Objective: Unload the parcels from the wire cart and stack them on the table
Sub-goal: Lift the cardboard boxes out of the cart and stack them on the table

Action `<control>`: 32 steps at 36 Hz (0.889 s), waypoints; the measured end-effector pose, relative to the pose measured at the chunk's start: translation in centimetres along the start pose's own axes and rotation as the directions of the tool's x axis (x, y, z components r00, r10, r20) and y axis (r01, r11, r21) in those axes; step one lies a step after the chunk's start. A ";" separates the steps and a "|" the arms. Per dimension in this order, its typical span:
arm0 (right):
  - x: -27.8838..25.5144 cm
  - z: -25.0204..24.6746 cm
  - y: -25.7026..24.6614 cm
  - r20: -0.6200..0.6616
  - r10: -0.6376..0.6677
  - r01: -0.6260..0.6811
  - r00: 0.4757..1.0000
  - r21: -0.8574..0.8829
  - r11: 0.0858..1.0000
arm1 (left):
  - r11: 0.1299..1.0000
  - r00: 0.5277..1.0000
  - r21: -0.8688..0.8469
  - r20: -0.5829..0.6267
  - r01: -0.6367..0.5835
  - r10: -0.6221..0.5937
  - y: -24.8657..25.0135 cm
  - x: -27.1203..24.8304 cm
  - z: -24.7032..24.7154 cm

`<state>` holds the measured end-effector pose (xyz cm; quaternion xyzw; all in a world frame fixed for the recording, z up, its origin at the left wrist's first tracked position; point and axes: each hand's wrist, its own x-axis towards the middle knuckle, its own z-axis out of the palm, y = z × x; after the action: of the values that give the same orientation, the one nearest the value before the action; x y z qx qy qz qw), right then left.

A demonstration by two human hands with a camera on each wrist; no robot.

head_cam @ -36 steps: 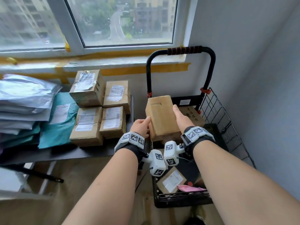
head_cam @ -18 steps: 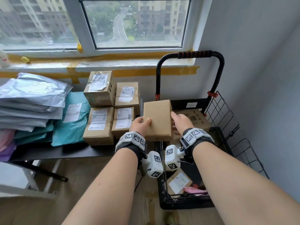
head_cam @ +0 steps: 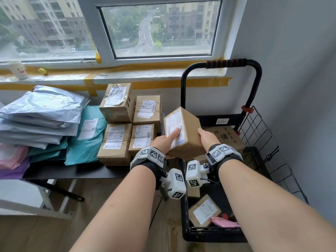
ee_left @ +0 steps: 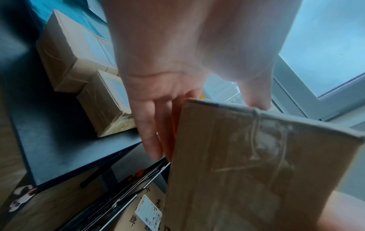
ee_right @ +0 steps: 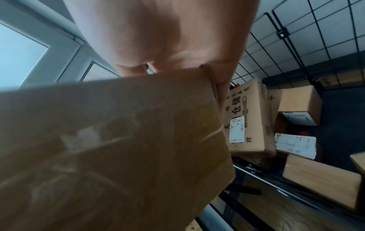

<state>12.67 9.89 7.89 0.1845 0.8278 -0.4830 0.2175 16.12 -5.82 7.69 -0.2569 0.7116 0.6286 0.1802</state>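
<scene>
Cardboard is the material of the parcel (head_cam: 183, 132) now carried in the air, tilted, just left of the wire cart (head_cam: 258, 142) and over the near right corner of the counter (head_cam: 72, 172). The left hand (head_cam: 164, 141) holds it with the thumb laid on the white label and the fingers underneath; the right hand (head_cam: 206, 138) presses on the opposite side, thumb on top, its fingers hidden behind the box. I judge the task to be more than half done. On the counter, left of the cart, four cardboard boxes (head_cam: 116, 142) stand as two piles of two, and further left lie teal mailers (head_cam: 87, 135) and a pile of grey mailer bags (head_cam: 40, 113), too overlapped to count. Left inside the cart are a large printed carton (ee_right: 247, 121), at least four smaller boxes (ee_right: 298, 104) in the right wrist view, and one pink bag (head_cam: 224, 222) at its near end.
</scene>
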 end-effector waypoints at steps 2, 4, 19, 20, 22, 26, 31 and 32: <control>0.4 -0.2 -0.2 0.000 -0.048 0.048 0.999 -0.019 0.999 | 0.999 0.999 0.014 -0.002 -0.038 0.038 0.1 0.1 0.5; 0.6 -0.4 -0.4 0.009 -0.081 0.080 0.997 0.020 0.997 | 0.997 0.997 0.038 -0.018 -0.068 0.068 0.1 0.5 0.7; 0.1 -0.6 -0.8 0.355 -0.005 -0.086 0.935 0.239 0.967 | 0.983 0.970 -0.116 -0.218 -0.140 0.112 1.5 1.0 -0.1; 0.2 -0.5 -0.8 0.377 -0.010 -0.093 0.926 0.255 0.962 | 0.982 0.969 -0.126 -0.220 -0.142 0.112 1.7 1.3 -0.3; 0.3 -0.5 -1.2 0.411 -0.018 -0.123 0.912 0.315 0.941 | 0.981 0.974 -0.147 -0.208 -0.128 0.096 2.4 2.0 -0.8; 0.6 -0.3 -1.9 0.446 -0.057 -0.204 0.893 0.516 0.832 | 0.938 0.989 -0.323 -0.115 -0.130 0.098 3.9 2.6 -1.2; 1.8 0.8 -2.2 0.388 -0.010 -0.221 0.921 0.546 0.808 | 0.912 0.995 -0.404 -0.095 -0.071 0.035 4.4 4.0 -2.3; 2.1 1.1 -2.3 0.342 0.019 -0.207 0.940 0.523 0.827 | 0.928 0.989 -0.364 -0.148 -0.075 0.022 4.3 4.7 -2.5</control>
<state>9.93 8.06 7.91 0.2070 0.5938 -0.7105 0.3157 9.92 -8.65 8.79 -0.3122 0.5981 0.7355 0.0621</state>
